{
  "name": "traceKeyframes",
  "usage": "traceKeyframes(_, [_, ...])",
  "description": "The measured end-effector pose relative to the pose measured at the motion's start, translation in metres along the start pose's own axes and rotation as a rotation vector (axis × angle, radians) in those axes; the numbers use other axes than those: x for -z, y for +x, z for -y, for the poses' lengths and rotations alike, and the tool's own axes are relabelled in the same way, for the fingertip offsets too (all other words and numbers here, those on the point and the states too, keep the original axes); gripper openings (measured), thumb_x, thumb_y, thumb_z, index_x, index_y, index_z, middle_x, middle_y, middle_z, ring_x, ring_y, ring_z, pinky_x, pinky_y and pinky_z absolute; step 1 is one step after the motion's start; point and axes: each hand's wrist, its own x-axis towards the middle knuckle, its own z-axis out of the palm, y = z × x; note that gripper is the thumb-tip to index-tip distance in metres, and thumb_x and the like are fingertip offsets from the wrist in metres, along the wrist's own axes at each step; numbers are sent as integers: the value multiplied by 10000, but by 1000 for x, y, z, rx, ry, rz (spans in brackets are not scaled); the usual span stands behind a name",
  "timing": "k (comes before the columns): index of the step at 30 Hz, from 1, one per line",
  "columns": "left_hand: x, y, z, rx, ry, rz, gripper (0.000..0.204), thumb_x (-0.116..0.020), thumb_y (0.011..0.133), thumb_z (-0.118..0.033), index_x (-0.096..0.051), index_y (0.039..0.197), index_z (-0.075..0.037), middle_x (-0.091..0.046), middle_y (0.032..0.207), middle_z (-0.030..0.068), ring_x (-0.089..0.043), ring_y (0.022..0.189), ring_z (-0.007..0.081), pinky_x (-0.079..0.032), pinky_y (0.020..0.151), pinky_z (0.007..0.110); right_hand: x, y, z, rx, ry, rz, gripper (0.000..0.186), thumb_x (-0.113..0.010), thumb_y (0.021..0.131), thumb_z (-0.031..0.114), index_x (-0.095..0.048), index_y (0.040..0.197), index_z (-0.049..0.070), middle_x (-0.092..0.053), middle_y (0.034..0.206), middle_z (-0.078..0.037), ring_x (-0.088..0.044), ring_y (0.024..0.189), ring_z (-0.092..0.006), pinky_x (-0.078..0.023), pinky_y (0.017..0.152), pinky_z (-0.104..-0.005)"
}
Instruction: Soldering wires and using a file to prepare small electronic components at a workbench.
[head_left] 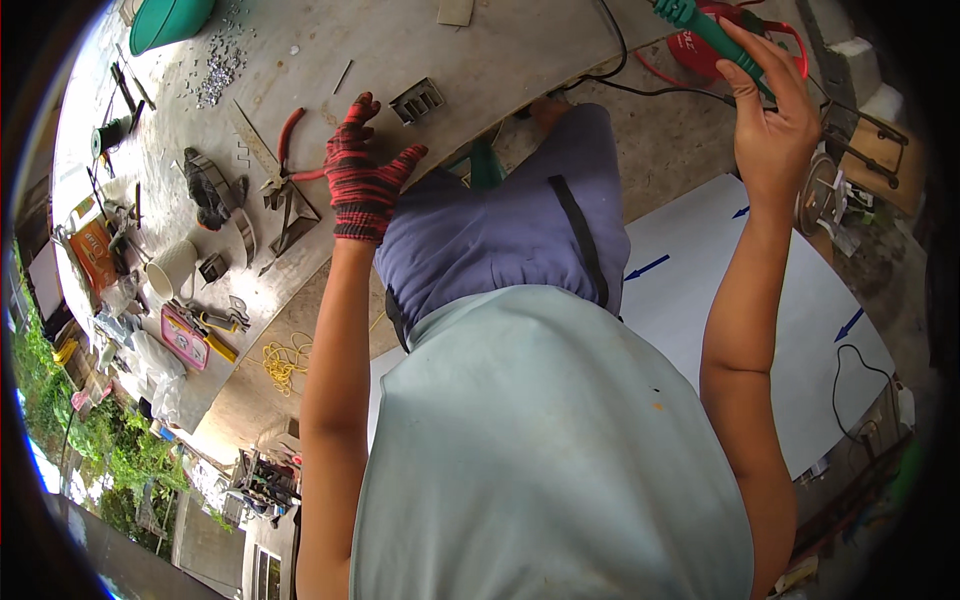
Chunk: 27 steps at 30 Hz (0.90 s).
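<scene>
My right hand (775, 125), bare, is raised at the upper right with its fingers wrapped round a green tool handle (722, 42). The handle is ribbed at its far end; the tool's working end does not show. My left hand (365, 175) wears a red and black striped knit glove and rests at the table's near edge, fingers apart and holding nothing. Just beyond it sits a small slotted metal piece (417, 101). To its left lie red-handled pliers or snips (287, 165), with a thin metal rod (343, 77) farther off.
A grey worktable (480, 60) bears a heap of small metal bits (220, 65), a green basin (170, 22), a white cup (172, 270) and yellow-handled pliers (218, 340). A black cord (660, 90) runs beside the red container (700, 55). A white sheet (690, 300) lies at the right.
</scene>
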Motion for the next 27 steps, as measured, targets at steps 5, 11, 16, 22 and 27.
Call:
traceKeyframes(5, [-16,3,15,-35,225,-35,915,-944,597,-352,-571,1399,-119,-698,1250,42,-603,1088,306,-465,985,446,-22,-12,-12,-78,86,-61,300,-733,939,25,-735,1238,46,-733,1137,-60,-679,1038,-168,-544,918,-306])
traceKeyframes(11, [-21,5,13,-50,251,-89,862,-944,605,-359,-579,1352,-132,-678,1205,82,-596,1079,321,-459,973,468,-29,-7,-18,-146,102,-93,305,-736,945,47,-734,1250,55,-731,1147,-58,-673,1049,-153,-528,933,-291])
traceKeyframes(16, [-26,-3,18,-138,298,-148,820,-937,630,-354,-578,1336,-141,-661,1206,104,-595,1070,328,-461,956,476,-37,-1,-19,-162,102,-110,302,-734,951,62,-734,1253,58,-735,1133,-56,-674,1047,-155,-524,933,-296])
traceKeyframes(22, [-29,-6,23,-137,257,-182,784,-935,656,-352,-579,1321,-137,-659,1206,111,-599,1047,329,-465,934,478,-49,5,-21,-185,96,-134,299,-731,958,77,-732,1256,55,-734,1110,-53,-674,1024,-156,-525,925,-306])
traceKeyframes(27, [-31,-6,26,-112,240,-183,770,-934,667,-355,-581,1315,-133,-659,1202,115,-600,1046,333,-466,930,475,-63,14,-21,-263,181,-152,298,-732,961,83,-731,1257,51,-730,1096,-53,-671,988,-155,-528,908,-307])
